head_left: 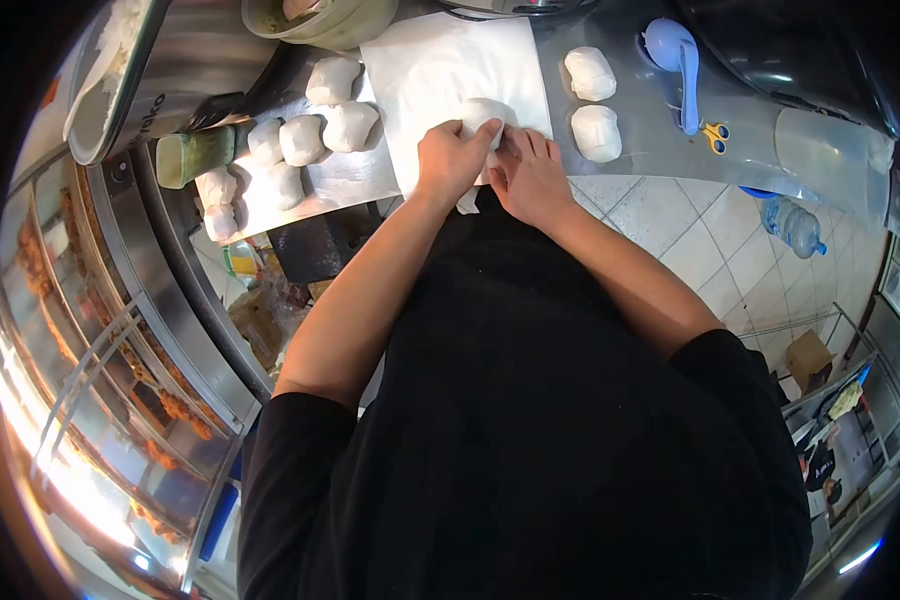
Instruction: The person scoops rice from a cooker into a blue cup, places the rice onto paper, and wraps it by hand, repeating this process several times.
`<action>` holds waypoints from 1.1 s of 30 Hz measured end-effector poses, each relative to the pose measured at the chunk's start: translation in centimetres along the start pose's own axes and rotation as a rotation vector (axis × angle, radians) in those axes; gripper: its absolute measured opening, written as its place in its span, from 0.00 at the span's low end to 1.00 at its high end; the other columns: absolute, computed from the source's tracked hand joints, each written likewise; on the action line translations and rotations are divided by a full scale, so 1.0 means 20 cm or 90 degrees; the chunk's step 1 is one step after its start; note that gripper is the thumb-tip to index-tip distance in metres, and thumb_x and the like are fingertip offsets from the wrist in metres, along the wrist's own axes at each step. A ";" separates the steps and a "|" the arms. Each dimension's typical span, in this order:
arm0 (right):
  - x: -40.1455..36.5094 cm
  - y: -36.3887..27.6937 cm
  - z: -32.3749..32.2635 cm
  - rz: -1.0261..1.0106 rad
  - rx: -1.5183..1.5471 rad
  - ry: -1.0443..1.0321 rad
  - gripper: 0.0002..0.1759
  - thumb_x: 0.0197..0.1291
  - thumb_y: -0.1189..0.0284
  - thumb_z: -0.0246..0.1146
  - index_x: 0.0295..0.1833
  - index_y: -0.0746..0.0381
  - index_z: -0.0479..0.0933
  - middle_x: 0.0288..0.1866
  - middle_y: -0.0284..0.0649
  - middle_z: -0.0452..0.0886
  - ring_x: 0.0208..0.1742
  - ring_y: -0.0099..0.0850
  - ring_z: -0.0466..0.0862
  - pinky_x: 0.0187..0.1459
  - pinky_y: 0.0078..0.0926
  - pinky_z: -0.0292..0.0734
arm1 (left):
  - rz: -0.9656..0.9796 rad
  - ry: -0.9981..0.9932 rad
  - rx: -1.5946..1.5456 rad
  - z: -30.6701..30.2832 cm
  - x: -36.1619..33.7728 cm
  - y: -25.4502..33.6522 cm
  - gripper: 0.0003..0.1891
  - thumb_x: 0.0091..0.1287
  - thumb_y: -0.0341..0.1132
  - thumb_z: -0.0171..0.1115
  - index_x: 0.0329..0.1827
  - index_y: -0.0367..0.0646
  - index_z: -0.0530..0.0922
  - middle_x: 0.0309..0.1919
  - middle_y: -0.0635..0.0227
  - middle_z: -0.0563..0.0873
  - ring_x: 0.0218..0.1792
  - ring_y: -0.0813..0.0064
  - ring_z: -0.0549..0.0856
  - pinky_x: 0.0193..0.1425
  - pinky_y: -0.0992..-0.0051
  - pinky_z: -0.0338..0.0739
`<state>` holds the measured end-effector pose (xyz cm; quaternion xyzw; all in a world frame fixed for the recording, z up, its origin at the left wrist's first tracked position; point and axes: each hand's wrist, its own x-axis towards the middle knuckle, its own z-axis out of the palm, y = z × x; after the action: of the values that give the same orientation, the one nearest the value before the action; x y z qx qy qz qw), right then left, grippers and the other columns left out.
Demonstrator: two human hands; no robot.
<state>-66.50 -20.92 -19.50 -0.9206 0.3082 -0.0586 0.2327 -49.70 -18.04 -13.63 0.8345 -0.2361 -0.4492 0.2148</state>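
A white paper-wrapped bundle (483, 109) sits at the front of a stack of white paper sheets (400, 60). My left hand (450, 163) grips it from the left, thumb laid over its near side. On the other side, the bent fingers of my right hand (533, 178) press at the paper on its near right edge. What is inside the wrapping is hidden. Two similar wrapped bundles (596, 134) lie on the metal counter (640, 150) to the right. Several more bundles (350, 127) are grouped on the left.
Behind the papers stands a bowl (340, 28). A green square container (180, 160) is at left, below a bin of white rice (120, 50). A blue ladle (688, 75) and yellow-handled scissors (716, 136) lie at right. A water bottle (792, 226) is beyond the counter's front edge.
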 end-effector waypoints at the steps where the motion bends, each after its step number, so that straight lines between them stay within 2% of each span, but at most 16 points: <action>1: 0.00 0.00 0.00 -0.013 -0.002 0.000 0.23 0.69 0.61 0.65 0.63 0.63 0.83 0.74 0.45 0.72 0.75 0.45 0.70 0.70 0.49 0.67 | 0.007 0.022 0.013 0.01 0.01 0.01 0.26 0.68 0.52 0.72 0.43 0.29 0.89 0.28 0.59 0.89 0.32 0.69 0.88 0.43 0.65 0.83; 5: 0.02 0.04 -0.05 -0.025 -0.001 -0.029 0.23 0.69 0.61 0.63 0.63 0.64 0.83 0.72 0.46 0.73 0.74 0.44 0.70 0.71 0.49 0.65 | -0.005 -0.008 0.063 0.02 0.12 -0.03 0.24 0.66 0.49 0.76 0.46 0.31 0.88 0.34 0.60 0.90 0.37 0.67 0.89 0.45 0.65 0.83; 7: 0.04 0.04 -0.08 0.013 0.029 -0.104 0.26 0.71 0.62 0.62 0.68 0.66 0.81 0.72 0.46 0.73 0.75 0.45 0.70 0.72 0.49 0.65 | -0.041 -0.048 -0.260 0.07 0.22 -0.20 0.28 0.60 0.43 0.82 0.55 0.32 0.82 0.43 0.51 0.91 0.41 0.57 0.92 0.46 0.59 0.87; 8: 0.04 0.04 -0.10 0.008 0.027 -0.099 0.26 0.71 0.62 0.62 0.68 0.66 0.81 0.72 0.46 0.73 0.75 0.45 0.70 0.72 0.49 0.65 | -0.084 -0.075 -0.444 0.04 0.16 -0.16 0.31 0.63 0.34 0.79 0.66 0.36 0.73 0.55 0.51 0.85 0.50 0.57 0.90 0.53 0.56 0.88; 9: 0.04 0.03 -0.12 0.041 0.152 -0.043 0.28 0.71 0.64 0.60 0.71 0.67 0.78 0.72 0.48 0.74 0.76 0.47 0.70 0.73 0.49 0.65 | -0.077 -0.069 -0.445 0.01 0.13 -0.15 0.31 0.63 0.34 0.79 0.66 0.36 0.73 0.55 0.51 0.85 0.50 0.57 0.90 0.53 0.56 0.88; 12: 0.10 -0.03 -0.23 0.028 0.403 0.044 0.31 0.72 0.66 0.58 0.77 0.69 0.73 0.74 0.51 0.76 0.76 0.50 0.72 0.75 0.48 0.65 | -0.031 -0.254 -0.792 -0.11 0.02 -0.13 0.26 0.70 0.30 0.68 0.70 0.39 0.70 0.69 0.51 0.76 0.68 0.56 0.81 0.74 0.51 0.78; 13: 0.13 -0.05 -0.30 -0.013 0.528 0.073 0.33 0.72 0.67 0.58 0.79 0.69 0.70 0.75 0.53 0.76 0.76 0.52 0.72 0.77 0.47 0.64 | -0.029 -0.246 -0.797 -0.16 -0.04 -0.11 0.26 0.70 0.30 0.68 0.70 0.39 0.70 0.69 0.51 0.76 0.68 0.56 0.81 0.74 0.51 0.78; 19: 0.21 -0.25 -0.53 -0.230 0.493 0.063 0.33 0.69 0.73 0.58 0.79 0.70 0.68 0.78 0.55 0.75 0.77 0.52 0.73 0.76 0.42 0.70 | 0.161 -0.410 -0.952 -0.38 -0.27 -0.08 0.26 0.68 0.32 0.62 0.70 0.36 0.74 0.65 0.55 0.82 0.67 0.54 0.80 0.80 0.48 0.70; 21: 0.24 -0.28 -0.50 -0.178 0.602 0.008 0.35 0.69 0.72 0.58 0.81 0.70 0.67 0.78 0.55 0.74 0.77 0.51 0.74 0.76 0.42 0.70 | 0.150 -0.377 -1.012 -0.38 -0.32 -0.05 0.25 0.70 0.33 0.65 0.69 0.36 0.75 0.63 0.55 0.82 0.67 0.55 0.80 0.80 0.48 0.70; 23: 0.26 -0.31 -0.49 -0.198 0.616 0.019 0.36 0.68 0.70 0.59 0.81 0.66 0.67 0.78 0.54 0.75 0.76 0.49 0.76 0.77 0.45 0.67 | 0.095 -0.201 -0.968 -0.36 -0.35 0.01 0.25 0.71 0.34 0.69 0.68 0.37 0.76 0.62 0.56 0.83 0.66 0.57 0.81 0.76 0.49 0.73; 25: 0.28 -0.31 -0.52 -0.229 0.467 -0.031 0.35 0.68 0.69 0.60 0.80 0.62 0.70 0.78 0.53 0.75 0.74 0.47 0.78 0.77 0.50 0.62 | 0.101 -0.177 -0.960 -0.36 -0.36 0.01 0.22 0.71 0.34 0.72 0.65 0.39 0.77 0.60 0.59 0.83 0.63 0.62 0.82 0.70 0.52 0.77; 28: 0.28 -0.24 -0.47 -0.263 0.339 -0.022 0.32 0.67 0.64 0.65 0.77 0.58 0.75 0.75 0.50 0.76 0.74 0.46 0.76 0.77 0.53 0.58 | 0.053 -0.051 -0.723 -0.36 -0.32 -0.18 0.21 0.68 0.30 0.73 0.61 0.41 0.77 0.48 0.65 0.86 0.50 0.68 0.88 0.57 0.59 0.85; 29: 0.29 -0.20 -0.45 -0.295 0.240 0.001 0.32 0.67 0.63 0.66 0.76 0.58 0.76 0.75 0.50 0.76 0.75 0.47 0.74 0.77 0.54 0.59 | 0.051 0.067 -0.567 -0.32 -0.28 -0.33 0.25 0.64 0.33 0.77 0.61 0.40 0.77 0.44 0.63 0.87 0.45 0.65 0.88 0.54 0.60 0.86; 31: 0.27 0.03 -0.42 -0.137 0.226 0.175 0.31 0.66 0.70 0.68 0.75 0.57 0.77 0.74 0.50 0.73 0.73 0.52 0.71 0.76 0.52 0.61 | 0.067 0.314 -0.126 -0.34 -0.30 -0.51 0.29 0.59 0.38 0.81 0.59 0.37 0.77 0.44 0.57 0.88 0.46 0.58 0.89 0.55 0.60 0.85; 32: 0.26 0.19 -0.33 0.005 0.243 0.421 0.31 0.66 0.70 0.69 0.74 0.63 0.74 0.71 0.53 0.74 0.71 0.54 0.72 0.74 0.52 0.62 | 0.019 0.347 -0.067 -0.38 -0.32 -0.52 0.31 0.54 0.41 0.82 0.57 0.35 0.78 0.45 0.49 0.89 0.49 0.48 0.89 0.57 0.57 0.84; 33: 0.21 0.37 -0.51 0.064 -0.033 0.357 0.34 0.65 0.70 0.71 0.74 0.66 0.71 0.66 0.54 0.76 0.67 0.56 0.73 0.71 0.53 0.65 | 0.010 0.362 -0.072 -0.42 -0.30 -0.54 0.31 0.54 0.41 0.82 0.57 0.35 0.78 0.45 0.49 0.89 0.49 0.48 0.89 0.57 0.57 0.84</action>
<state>-69.73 -32.66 -14.08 -0.8575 0.4072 -0.2918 0.1175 -43.37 -4.61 -11.71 0.9118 -0.1471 -0.2084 0.3219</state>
